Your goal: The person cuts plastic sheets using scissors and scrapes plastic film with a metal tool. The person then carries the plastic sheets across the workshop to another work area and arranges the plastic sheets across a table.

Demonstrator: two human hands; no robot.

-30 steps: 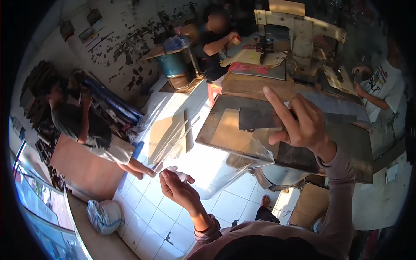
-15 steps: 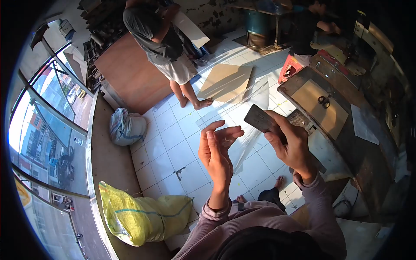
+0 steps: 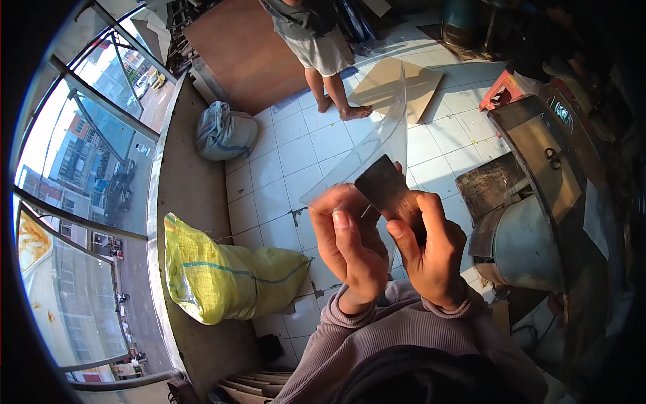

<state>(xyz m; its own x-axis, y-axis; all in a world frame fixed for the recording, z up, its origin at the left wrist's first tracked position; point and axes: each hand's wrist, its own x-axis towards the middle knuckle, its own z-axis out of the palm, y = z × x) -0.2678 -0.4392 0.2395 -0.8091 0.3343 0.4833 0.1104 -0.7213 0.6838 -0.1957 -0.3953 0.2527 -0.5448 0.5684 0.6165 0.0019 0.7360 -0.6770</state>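
My right hand is closed around a flat, dark rectangular plate, thumb on its near face, with its far end tilted up and to the left. Close beside it, my left hand has its fingers curled and thumb bent up, at the lower edge of a clear plastic sheet. The sheet rises from the hands toward the far side in a thin, bowed shape. The left corner of the plate overlaps the left fingertips in this view, hiding part of the grip.
A yellow woven sack and a white sack stand along the window ledge. A person stands barefoot by a brown board on the tiled floor. At right is a worn table with scissors.
My hands have come together, the left fingers curling in beside the plate. The clear sheet now stands up higher behind them. The view has shifted, moving the room's contents rightward and mostly upward.
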